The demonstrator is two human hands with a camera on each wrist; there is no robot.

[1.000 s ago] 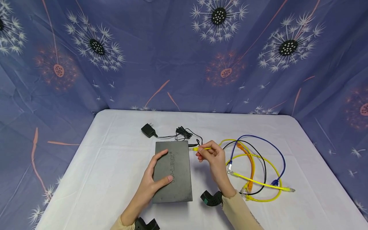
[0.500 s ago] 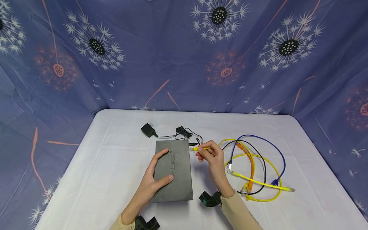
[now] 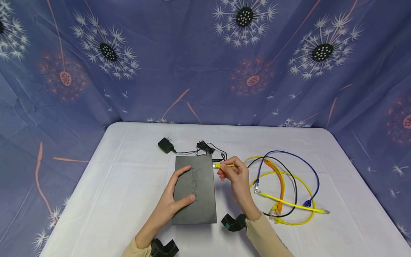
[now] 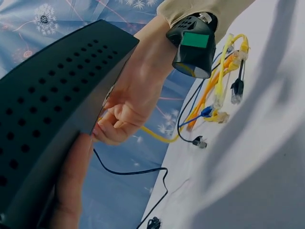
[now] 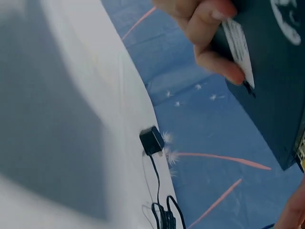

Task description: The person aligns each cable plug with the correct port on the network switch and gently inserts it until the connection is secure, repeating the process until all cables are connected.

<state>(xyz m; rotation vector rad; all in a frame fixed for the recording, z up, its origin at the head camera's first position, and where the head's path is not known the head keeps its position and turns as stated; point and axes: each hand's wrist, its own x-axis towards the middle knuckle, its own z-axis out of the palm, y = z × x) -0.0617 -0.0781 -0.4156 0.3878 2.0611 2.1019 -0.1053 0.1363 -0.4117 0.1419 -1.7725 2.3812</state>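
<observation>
My left hand (image 3: 171, 198) holds a black TP-Link network box (image 3: 203, 185) from its left side, thumb and a finger on the top. In the right wrist view, other fingers (image 5: 221, 69) curl against its underside, by a white label (image 5: 239, 50). The box is raised above the table. At its right side my right hand (image 3: 239, 180) pinches a yellow Ethernet cable (image 3: 221, 166), whose clear plug is right at the box's edge. Just behind it, a black power plug (image 3: 217, 160) meets the same side. In the left wrist view the plug end is mostly hidden by fingers.
A black power adapter (image 3: 165, 145) with a bundled cord (image 3: 204, 147) lies toward the back of the white table (image 3: 128, 171). On the right are loosely coiled cables: a blue cable (image 3: 313, 169), an orange cable (image 3: 282, 189), a black one and several yellow ends. A patterned curtain (image 3: 179, 64) hangs behind.
The box has shifted slightly to the right and away from me in the left hand. My right hand has moved a little left, still pinching the yellow Ethernet cable at the box's side.
</observation>
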